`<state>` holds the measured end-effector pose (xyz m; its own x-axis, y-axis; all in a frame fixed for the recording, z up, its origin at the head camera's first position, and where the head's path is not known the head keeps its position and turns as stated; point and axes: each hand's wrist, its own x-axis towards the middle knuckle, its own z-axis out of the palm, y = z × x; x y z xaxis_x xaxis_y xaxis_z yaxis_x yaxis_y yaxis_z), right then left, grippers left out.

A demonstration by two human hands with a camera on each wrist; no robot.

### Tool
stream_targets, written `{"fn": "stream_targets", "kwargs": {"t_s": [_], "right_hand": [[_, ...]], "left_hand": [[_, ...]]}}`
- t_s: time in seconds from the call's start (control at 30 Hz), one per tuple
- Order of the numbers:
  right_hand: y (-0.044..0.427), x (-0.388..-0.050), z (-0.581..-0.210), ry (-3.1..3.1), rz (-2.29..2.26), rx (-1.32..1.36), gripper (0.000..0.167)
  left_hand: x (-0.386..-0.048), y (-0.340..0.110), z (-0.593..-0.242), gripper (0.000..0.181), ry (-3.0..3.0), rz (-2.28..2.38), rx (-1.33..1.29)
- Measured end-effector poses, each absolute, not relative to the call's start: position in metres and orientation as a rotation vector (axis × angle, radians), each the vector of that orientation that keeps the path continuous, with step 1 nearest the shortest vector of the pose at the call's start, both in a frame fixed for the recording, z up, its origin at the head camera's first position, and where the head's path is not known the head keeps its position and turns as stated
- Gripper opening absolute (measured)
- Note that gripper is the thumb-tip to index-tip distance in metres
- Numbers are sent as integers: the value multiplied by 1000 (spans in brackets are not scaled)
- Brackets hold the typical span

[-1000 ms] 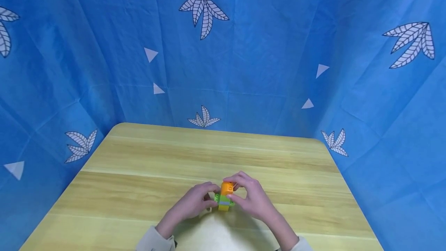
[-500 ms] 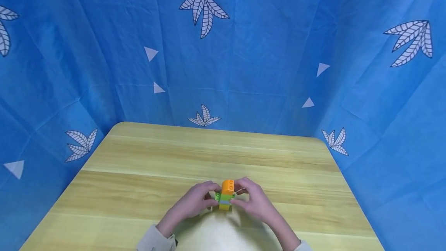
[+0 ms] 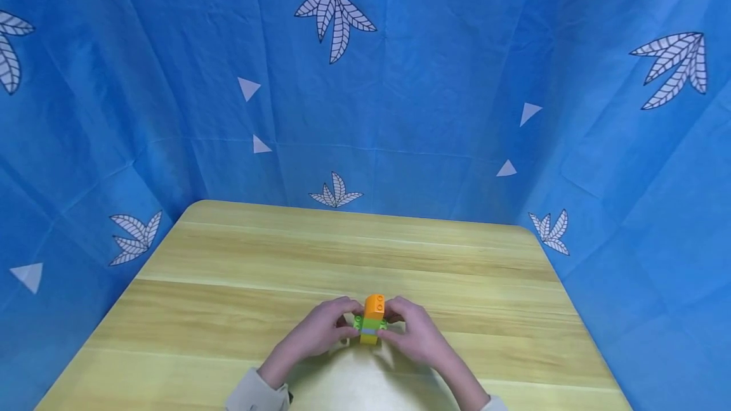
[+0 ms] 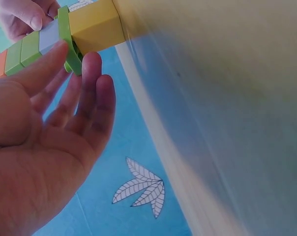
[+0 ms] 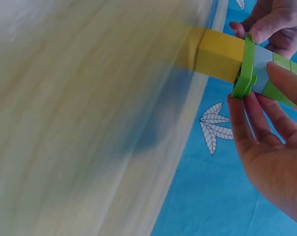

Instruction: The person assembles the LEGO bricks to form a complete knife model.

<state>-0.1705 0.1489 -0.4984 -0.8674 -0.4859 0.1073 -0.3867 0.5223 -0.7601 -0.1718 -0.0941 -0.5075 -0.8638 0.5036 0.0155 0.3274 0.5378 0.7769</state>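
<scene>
A stack of toy building bricks stands upright on the table in the head view, orange brick (image 3: 374,306) on top. In the left wrist view its yellow brick (image 4: 97,25) meets the tabletop, followed by a wider green plate (image 4: 65,24), a pale blue brick (image 4: 49,35) and green bricks (image 4: 29,48). My left hand (image 3: 321,328) grips the stack's left side, thumb by the pale blue brick and green plate. From the right, my right hand (image 3: 415,333) holds it at the same height, its thumb on the pale blue brick (image 5: 262,61). Some fingertips are hidden behind the bricks.
The wooden table (image 3: 257,252) has rounded far corners. Blue cloth (image 3: 434,81) printed with leaves and triangles hangs behind it and along both sides. Pale sleeve cuffs (image 3: 258,392) show at the front.
My right hand has come down from the orange brick to the stack's right side and closed in there. The orange brick now sits turned slightly, studs facing right. The left hand has hardly moved.
</scene>
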Motion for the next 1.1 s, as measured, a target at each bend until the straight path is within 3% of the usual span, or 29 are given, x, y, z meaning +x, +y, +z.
{"fn": "stream_targets", "kwargs": {"t_s": [1.1], "right_hand": [[140,-180,-499,2688,-1282,-662,31]], "left_hand": [[-175,-86,-504,41,2625,1225,653]]}}
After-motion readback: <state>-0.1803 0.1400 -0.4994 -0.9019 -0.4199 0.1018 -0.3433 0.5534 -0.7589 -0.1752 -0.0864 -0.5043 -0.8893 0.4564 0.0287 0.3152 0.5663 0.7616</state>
